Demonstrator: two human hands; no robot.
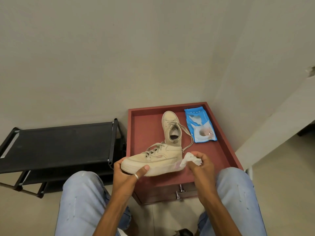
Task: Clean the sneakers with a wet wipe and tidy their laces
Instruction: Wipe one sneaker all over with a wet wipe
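Your left hand (127, 174) gripped the beige suede sneaker (153, 160) by its toe above the reddish wooden surface (146, 133), fingers curled round the sole; your right hand (202, 165) pinched a crumpled white wet wipe (189, 160) at its heel

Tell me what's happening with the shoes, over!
Left grip holds one sneaker by the toe. Right grip pinches the wipe at its heel. Other sneaker on the red cabinet, lace trailing. Nothing blocking.
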